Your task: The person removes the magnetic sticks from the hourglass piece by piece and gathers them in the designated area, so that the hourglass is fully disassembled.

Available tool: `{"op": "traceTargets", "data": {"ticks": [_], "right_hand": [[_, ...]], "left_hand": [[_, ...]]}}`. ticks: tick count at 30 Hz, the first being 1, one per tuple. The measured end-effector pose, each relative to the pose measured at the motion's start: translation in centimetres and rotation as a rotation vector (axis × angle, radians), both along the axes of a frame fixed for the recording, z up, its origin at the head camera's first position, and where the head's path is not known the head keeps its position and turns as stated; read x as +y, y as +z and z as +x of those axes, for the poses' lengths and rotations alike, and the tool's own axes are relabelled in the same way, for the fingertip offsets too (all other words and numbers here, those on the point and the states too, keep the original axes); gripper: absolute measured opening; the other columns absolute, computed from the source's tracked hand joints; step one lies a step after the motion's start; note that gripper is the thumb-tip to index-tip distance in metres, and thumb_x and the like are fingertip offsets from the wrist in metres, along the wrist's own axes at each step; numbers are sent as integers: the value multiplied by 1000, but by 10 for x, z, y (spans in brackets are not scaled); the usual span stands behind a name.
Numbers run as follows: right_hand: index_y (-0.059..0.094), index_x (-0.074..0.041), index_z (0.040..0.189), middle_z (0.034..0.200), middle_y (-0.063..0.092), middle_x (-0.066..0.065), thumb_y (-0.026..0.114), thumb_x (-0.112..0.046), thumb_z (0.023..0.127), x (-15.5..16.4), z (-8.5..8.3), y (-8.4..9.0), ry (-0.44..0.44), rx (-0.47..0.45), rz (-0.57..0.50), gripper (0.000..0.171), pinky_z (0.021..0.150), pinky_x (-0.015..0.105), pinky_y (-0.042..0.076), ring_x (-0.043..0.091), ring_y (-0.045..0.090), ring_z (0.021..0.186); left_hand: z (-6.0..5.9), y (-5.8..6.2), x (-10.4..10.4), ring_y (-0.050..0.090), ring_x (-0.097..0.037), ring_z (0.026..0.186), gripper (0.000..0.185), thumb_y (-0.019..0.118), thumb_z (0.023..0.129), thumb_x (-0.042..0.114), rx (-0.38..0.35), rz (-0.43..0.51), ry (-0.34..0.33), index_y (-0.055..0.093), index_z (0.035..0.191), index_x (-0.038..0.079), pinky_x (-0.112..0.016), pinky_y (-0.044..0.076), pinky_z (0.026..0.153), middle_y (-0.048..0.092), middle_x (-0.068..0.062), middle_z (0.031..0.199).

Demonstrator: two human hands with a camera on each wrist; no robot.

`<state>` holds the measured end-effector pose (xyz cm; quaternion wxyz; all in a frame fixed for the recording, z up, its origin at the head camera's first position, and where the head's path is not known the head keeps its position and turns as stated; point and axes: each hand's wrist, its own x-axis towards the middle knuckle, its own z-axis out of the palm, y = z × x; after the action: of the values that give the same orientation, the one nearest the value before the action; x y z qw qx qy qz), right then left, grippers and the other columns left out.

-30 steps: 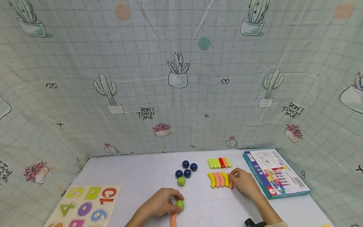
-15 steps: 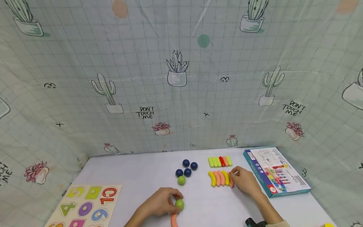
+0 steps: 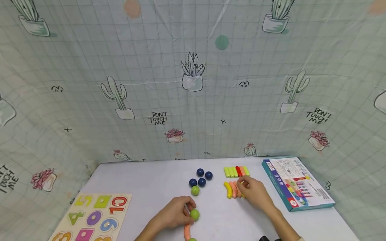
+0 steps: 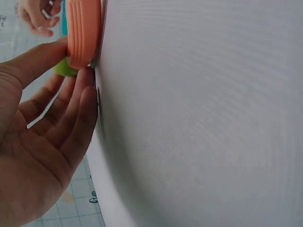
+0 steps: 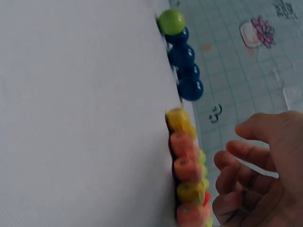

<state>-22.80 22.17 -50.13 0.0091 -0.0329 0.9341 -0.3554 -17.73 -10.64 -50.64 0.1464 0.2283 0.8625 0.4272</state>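
The left hand [image 3: 175, 217] pinches a small green plastic ball [image 3: 194, 214] at the far end of a curved orange plastic stick [image 3: 187, 231]; the stick's long axis runs toward the person; the right hand [image 3: 254, 192], fingers loosely curled and holding nothing, rests on the row of curved yellow and orange sticks [image 3: 233, 189] on the white table [image 3: 144, 182].

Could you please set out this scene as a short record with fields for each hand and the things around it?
left hand: holds a green ball at the end of a curved orange piece
right hand: fingers on the row of curved pieces
balls: four blue balls, a second green ball beside them
straight pieces: a row behind the curved ones
box: on the table, right
number puzzle: on the table, left
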Motion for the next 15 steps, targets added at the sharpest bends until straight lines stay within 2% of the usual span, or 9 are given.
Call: {"op": "traceTargets", "data": {"ticks": [3,6,8,11,15], "right_hand": [[70,-13,107,79,61,-5,70,-24,95,-23,15,-4,173,3,-17,16,58,24,46,11,53,68],[70,-14,109,83,61,-10,71,-29,94,-47,26,-7,363,-12,-10,22,60,24,46,9,54,69],[70,-15,112,85,62,-11,72,-33,93,-60,32,-8,459,-16,14,26,61,24,47,6,55,70],[69,-17,116,88,61,-12,74,-36,91,-76,38,-8,544,-10,67,32,64,23,46,4,53,73],[69,-18,119,89,61,-10,77,-34,89,-89,44,-8,597,28,106,35,67,23,44,4,52,75]], "left_hand": [[3,-2,4,61,0,69,34,86,75,9,24,-37,-1,67,102,15,-20,51,65,65,10,91],[1,-2,8,61,0,68,32,85,77,10,39,-64,-7,67,103,16,-20,50,63,66,10,94],[-1,-1,10,62,0,69,31,84,80,10,35,-67,-14,65,104,16,-20,50,62,66,10,96],[-3,-1,12,63,-2,71,30,83,81,8,23,-59,-20,64,104,15,-20,51,63,66,7,96],[-1,0,12,64,-3,75,27,83,82,9,41,-60,-4,64,101,14,-20,52,65,67,4,95]]}}
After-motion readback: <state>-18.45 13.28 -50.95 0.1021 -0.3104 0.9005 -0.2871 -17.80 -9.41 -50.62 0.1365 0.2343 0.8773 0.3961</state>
